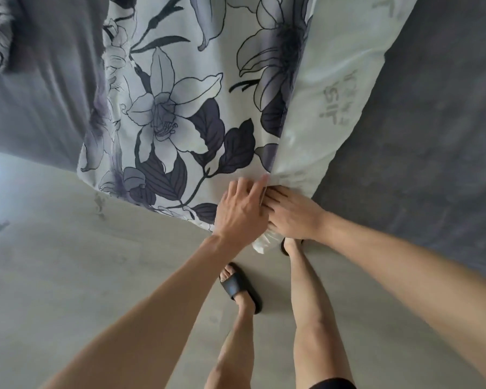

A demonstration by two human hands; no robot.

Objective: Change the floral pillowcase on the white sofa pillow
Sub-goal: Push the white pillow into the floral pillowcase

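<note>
The floral pillowcase (177, 113) covers the left part of the white pillow (334, 88), which lies over the edge of a grey sofa (421, 130). Its open edge ends at the near corner of the pillow. There the left hand (240, 210) lies on the pillowcase with fingers almost straight, and the right hand (291, 213) pinches the white corner. The hands touch each other. Below is the floor (82, 262).
</note>
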